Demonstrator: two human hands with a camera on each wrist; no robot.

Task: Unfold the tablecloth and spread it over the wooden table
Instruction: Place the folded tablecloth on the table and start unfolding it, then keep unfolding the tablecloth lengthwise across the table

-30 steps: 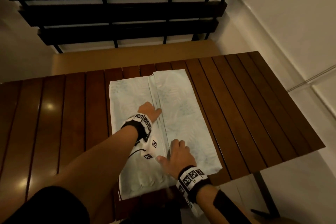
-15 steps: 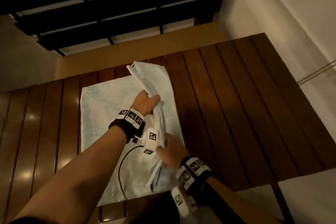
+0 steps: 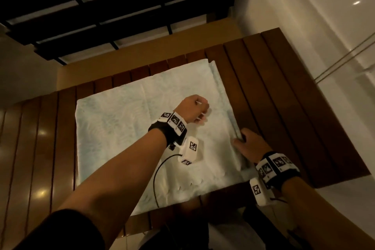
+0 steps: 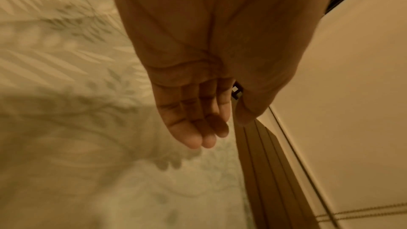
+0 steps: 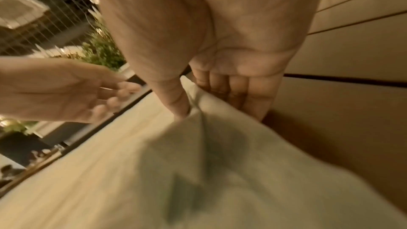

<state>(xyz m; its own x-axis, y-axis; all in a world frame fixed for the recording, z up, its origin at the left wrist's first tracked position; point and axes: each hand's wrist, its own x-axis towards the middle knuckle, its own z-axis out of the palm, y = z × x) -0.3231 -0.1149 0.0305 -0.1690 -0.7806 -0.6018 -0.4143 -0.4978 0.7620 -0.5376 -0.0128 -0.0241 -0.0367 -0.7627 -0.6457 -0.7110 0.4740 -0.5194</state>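
Note:
The pale leaf-patterned tablecloth [image 3: 125, 128] lies partly unfolded and flat on the dark slatted wooden table [image 3: 284, 97], with a stack of folded layers along its right edge. My right hand [image 3: 243, 140] is at that edge near the front. In the right wrist view its thumb presses on top of the cloth [image 5: 154, 180] and its fingers [image 5: 242, 93] reach under the fold, pinching it. My left hand [image 3: 194, 109] hovers over the cloth's right half. Its fingers [image 4: 198, 119] hang relaxed and hold nothing above the tablecloth [image 4: 66, 128].
Bare slats show left and right of the cloth. A bench with a tan seat [image 3: 142, 50] and dark slatted back [image 3: 101, 16] stands behind the table. Glossy white floor [image 3: 324, 26] lies to the right. A thin black cable [image 3: 156, 178] from my left wrist hangs over the cloth.
Both hands lifted a folded layer half a second ago. That layer now lies flat and the cloth covers a wider area. My left hand has let go; my right hand holds the right edge.

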